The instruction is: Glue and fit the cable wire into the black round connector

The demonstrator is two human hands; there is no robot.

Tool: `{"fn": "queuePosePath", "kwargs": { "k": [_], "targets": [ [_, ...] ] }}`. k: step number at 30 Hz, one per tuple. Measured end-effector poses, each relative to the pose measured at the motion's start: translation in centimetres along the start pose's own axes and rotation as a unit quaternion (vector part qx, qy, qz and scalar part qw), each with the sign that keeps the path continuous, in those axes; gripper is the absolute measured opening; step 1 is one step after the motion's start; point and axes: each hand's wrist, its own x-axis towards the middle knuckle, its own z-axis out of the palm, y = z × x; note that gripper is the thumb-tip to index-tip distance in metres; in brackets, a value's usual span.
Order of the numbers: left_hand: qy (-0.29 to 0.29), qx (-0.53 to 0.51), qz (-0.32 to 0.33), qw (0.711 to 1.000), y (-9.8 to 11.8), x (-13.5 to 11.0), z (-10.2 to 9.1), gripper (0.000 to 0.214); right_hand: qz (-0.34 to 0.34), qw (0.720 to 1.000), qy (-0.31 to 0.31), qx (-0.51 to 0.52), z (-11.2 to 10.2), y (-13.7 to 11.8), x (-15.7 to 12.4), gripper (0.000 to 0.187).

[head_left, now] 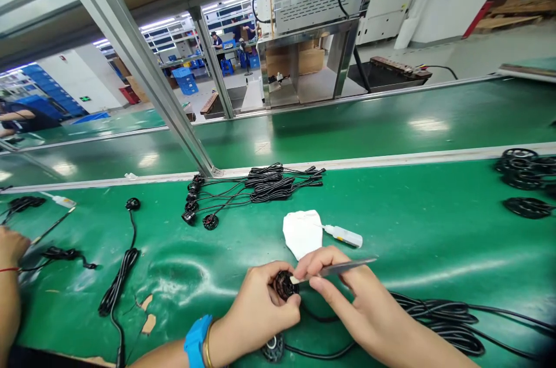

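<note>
My left hand (267, 298), with a blue band and a bracelet at the wrist, is closed around a small round black part (285, 285). Held between the fingers of my right hand (343, 281) is a slim grey tool (347, 266); its pale tip touches or nearly touches the black part's open face. Beneath my left hand, another black round part (273, 348) lies on the green mat, with a cable running right. Just beyond my hands are a folded white cloth (302, 233) and a small squeeze bottle (345, 236) with a thin nozzle.
Bundled black cables with round ends (269, 182) lie ahead, and a coiled cable (447, 321) sits at right. Another cable (119, 281) is to the left. Black rings (521, 168) are stacked far right. Another person's hand (13, 249) works at left. A metal post (152, 78) rises behind.
</note>
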Motion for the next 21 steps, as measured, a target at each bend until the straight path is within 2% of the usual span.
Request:
{"fn": "queuePosePath", "kwargs": {
  "k": [8, 13, 21],
  "targets": [
    [-0.011, -0.03, 0.026, 0.999, 0.5, 0.1, 0.1, 0.027, -0.09, 0.993, -0.004, -0.072, 1.1, 1.2, 0.0, 0.021],
    [-0.018, -0.046, 0.031, 0.998, 0.6, 0.1, -0.1, 0.026, -0.14, 0.98, -0.005, -0.141, 1.9, 1.4, -0.2, 0.023],
    [-0.024, -0.094, 0.049, 0.994, -0.4, 0.5, -0.2, 0.018, -0.16, 0.969, -0.011, -0.186, 3.2, 1.2, 0.3, 0.021]
  ]
}}
